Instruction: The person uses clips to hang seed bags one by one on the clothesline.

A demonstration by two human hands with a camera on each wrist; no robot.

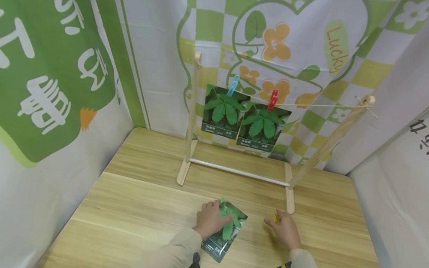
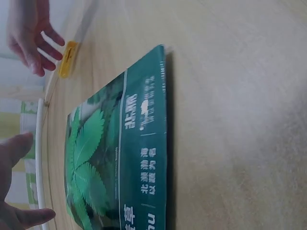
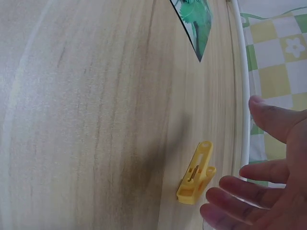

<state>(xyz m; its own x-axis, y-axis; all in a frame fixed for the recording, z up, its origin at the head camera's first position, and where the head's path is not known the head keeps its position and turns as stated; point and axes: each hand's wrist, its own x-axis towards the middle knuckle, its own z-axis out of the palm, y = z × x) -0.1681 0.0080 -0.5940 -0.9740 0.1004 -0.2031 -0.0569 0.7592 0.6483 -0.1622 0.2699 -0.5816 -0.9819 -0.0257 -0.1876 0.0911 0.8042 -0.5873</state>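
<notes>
A green packet (image 1: 223, 242) with a leaf picture and white lettering lies on the wooden table. Over its far left part reaches my left hand (image 1: 211, 219), thumb and fingers spread apart. In the left wrist view, this hand (image 2: 12, 187) appears beyond the packet (image 2: 115, 143), nothing between thumb and fingers. My right hand (image 1: 285, 230) is close above a yellow clothespin (image 3: 195, 175) on the table. In the right wrist view the fingers (image 3: 235, 203) are loosely extended, their tips right beside the clothespin and not closed round it.
Behind the hands stands a wooden drying rack (image 1: 239, 172) with a string between two posts. Two similar packets hang from it, one (image 1: 220, 113) by a blue clothespin (image 1: 233, 85), one (image 1: 262, 128) by a red clothespin (image 1: 273, 100). A patterned curtain (image 1: 209, 25) hangs behind.
</notes>
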